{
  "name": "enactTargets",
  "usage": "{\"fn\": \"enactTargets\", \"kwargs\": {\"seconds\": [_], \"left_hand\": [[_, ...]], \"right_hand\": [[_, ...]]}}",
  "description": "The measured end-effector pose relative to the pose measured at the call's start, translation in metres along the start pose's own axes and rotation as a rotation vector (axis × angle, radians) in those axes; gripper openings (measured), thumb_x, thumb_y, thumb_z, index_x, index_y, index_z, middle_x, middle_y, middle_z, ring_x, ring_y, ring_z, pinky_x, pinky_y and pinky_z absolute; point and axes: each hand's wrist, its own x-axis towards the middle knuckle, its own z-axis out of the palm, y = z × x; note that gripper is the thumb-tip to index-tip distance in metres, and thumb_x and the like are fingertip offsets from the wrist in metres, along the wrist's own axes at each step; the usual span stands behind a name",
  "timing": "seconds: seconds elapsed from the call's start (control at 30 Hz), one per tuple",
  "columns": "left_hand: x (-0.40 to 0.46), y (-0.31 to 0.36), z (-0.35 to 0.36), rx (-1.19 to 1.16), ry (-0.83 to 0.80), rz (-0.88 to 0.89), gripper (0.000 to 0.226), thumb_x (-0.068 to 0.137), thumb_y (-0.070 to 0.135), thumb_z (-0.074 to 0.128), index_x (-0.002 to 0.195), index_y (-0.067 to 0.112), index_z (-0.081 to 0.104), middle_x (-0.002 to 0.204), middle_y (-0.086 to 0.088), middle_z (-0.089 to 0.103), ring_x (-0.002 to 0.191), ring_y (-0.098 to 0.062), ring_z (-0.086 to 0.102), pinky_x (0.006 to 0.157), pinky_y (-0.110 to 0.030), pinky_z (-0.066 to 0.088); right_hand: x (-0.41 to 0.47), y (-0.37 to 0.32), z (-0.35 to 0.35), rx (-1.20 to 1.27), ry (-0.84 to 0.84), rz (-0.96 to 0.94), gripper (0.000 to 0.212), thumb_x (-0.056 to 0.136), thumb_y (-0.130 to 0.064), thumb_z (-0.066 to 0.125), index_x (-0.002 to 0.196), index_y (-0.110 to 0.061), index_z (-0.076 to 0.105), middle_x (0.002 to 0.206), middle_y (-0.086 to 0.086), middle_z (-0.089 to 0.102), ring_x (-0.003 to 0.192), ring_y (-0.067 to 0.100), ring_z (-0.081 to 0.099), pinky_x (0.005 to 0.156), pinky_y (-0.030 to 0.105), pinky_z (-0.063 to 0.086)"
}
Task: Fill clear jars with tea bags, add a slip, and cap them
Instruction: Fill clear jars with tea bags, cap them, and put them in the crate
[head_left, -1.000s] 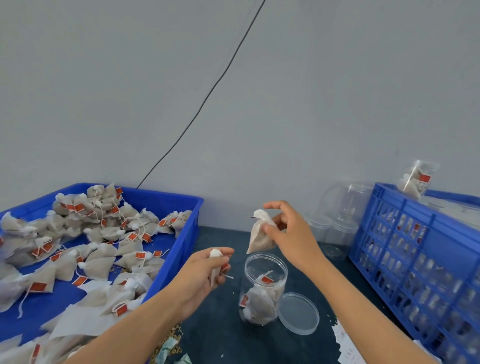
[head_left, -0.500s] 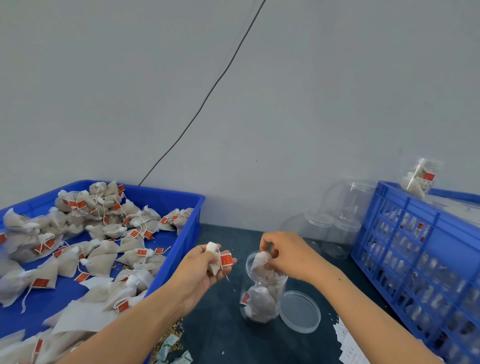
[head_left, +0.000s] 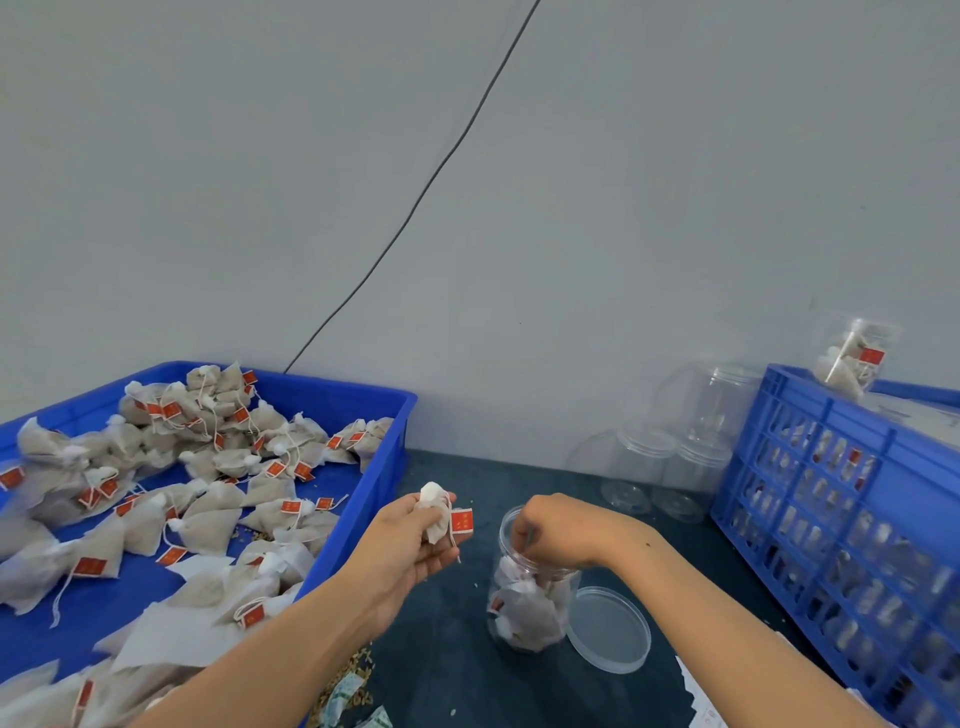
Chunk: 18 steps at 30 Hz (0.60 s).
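A clear jar (head_left: 524, 613) stands on the dark table, partly filled with tea bags. My right hand (head_left: 556, 530) covers its mouth, fingers curled down inside and pressing on the tea bags; what the fingers grip is hidden. To the jar's left my left hand (head_left: 410, 540) holds a white tea bag (head_left: 436, 512) with a red tag hanging from its string. The jar's clear lid (head_left: 608, 629) lies flat on the table to its right.
A blue tray (head_left: 358, 405) heaped with tea bags fills the left. A blue crate (head_left: 831, 493) of filled jars stands at the right, one filled jar (head_left: 852, 358) on top. Empty clear jars (head_left: 670, 467) lie at the back. Paper slips (head_left: 696, 701) lie at the front.
My right hand came down with a tea bag from above the jar and pushed it into the mouth. My left hand lifted slightly, and its tea bag's red tag now hangs in view.
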Motion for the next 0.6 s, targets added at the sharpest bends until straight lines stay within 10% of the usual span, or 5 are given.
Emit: {"fn": "enactTargets", "kwargs": {"seconds": [0.17, 0.37, 0.6], "left_hand": [[0.001, -0.001, 0.0003, -0.001, -0.005, 0.01, 0.023, 0.102, 0.011, 0.044, 0.119, 0.008, 0.059, 0.108, -0.016, 0.065, 0.089, -0.019, 0.066, 0.067, -0.029, 0.052], [0.0, -0.0021, -0.0008, 0.012, -0.007, 0.044, 0.023, 0.102, 0.014, 0.044, 0.112, 0.011, 0.064, 0.106, -0.013, 0.068, 0.088, -0.017, 0.069, 0.065, -0.026, 0.052], [-0.0012, -0.0017, -0.0017, 0.032, 0.003, 0.055, 0.023, 0.103, 0.017, 0.045, 0.108, 0.016, 0.067, 0.105, -0.01, 0.07, 0.093, -0.018, 0.069, 0.068, -0.027, 0.053]], "right_hand": [[0.0013, 0.0004, -0.0069, -0.017, 0.121, -0.017, 0.021, 0.086, -0.011, 0.06, 0.101, -0.017, 0.074, 0.107, 0.001, 0.07, 0.098, 0.022, 0.064, 0.087, 0.036, 0.052], [0.0041, -0.0018, 0.0016, -0.212, -0.026, 0.02, 0.026, 0.084, 0.001, 0.049, 0.062, -0.012, 0.044, 0.066, 0.006, 0.041, 0.063, 0.023, 0.035, 0.052, 0.029, 0.029], [0.0073, -0.0053, -0.0013, -0.186, -0.082, 0.011, 0.022, 0.09, -0.003, 0.047, 0.07, -0.012, 0.046, 0.068, -0.001, 0.04, 0.072, 0.023, 0.038, 0.05, 0.023, 0.025]]}}
